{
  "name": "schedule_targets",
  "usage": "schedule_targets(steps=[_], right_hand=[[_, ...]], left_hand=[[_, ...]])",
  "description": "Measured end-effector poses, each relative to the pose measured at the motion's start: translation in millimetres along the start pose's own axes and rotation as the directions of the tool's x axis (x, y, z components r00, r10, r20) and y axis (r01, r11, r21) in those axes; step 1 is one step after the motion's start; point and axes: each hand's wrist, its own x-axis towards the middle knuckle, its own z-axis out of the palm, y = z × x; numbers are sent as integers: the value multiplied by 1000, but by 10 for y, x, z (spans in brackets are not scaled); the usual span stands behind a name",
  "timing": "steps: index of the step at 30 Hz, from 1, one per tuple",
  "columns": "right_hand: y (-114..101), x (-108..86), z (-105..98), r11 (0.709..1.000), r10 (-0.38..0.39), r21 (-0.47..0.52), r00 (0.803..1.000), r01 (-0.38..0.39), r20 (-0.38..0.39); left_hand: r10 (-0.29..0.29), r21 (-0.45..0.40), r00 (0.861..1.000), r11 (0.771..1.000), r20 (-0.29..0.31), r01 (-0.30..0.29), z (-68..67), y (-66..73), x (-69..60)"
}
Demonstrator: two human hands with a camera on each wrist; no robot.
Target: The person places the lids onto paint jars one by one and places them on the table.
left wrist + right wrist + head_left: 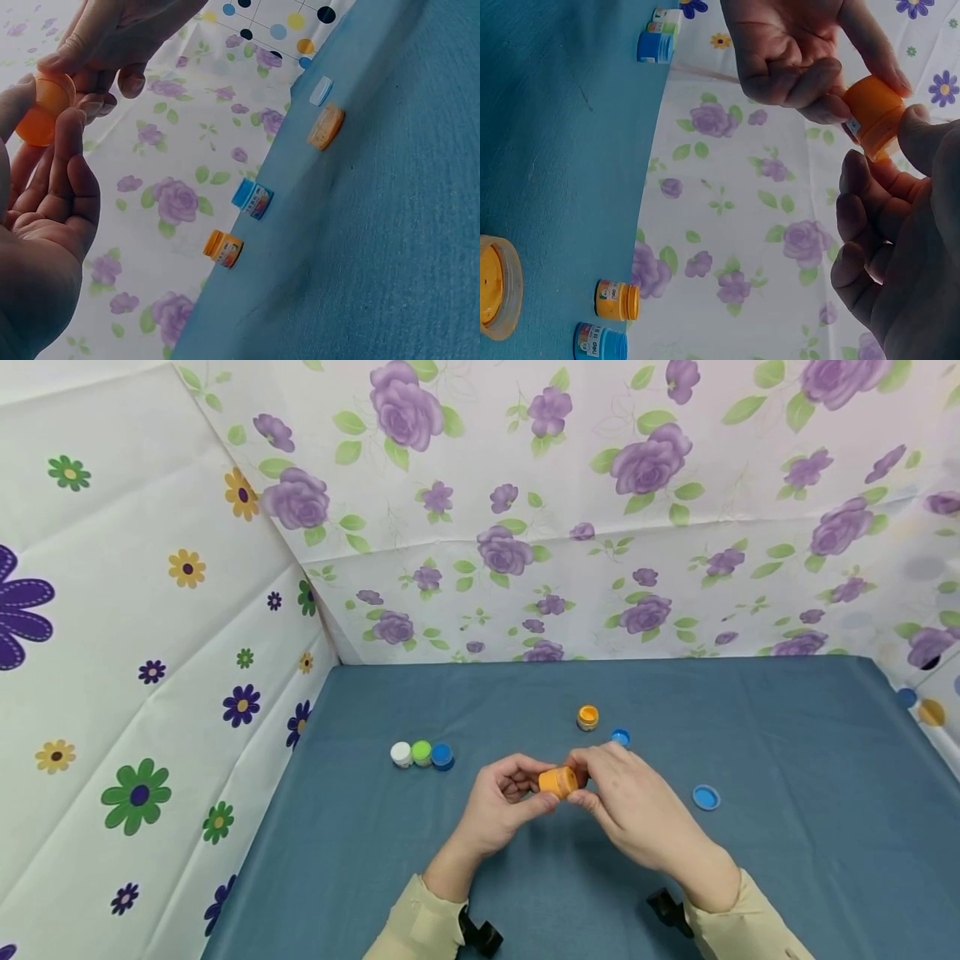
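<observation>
orange jar [553, 782] is up over the surface [360, 860], left hand [504, 797] and right hand [637, 806] each pinching an end. probably light and stiff, maybe slick, so i'd grab its round sides.

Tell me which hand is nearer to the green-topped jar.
Left. The left hand is to the right of the green-topped jar, gripping one end of the orange jar; the right hand is farther right, pinching the other end.
</observation>
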Motion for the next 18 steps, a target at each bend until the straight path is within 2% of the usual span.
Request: schedule_targets(steps=[13, 18], right_hand=[[-6, -7, 10, 998, -54, -34, 998, 53, -31], [-7, -7, 1, 999, -42, -23, 999, 41, -29]], left_hand=[[46, 83, 998, 996, -41, -43, 33, -9, -12], [15, 111, 998, 994, -56, -9, 45, 8, 0]])
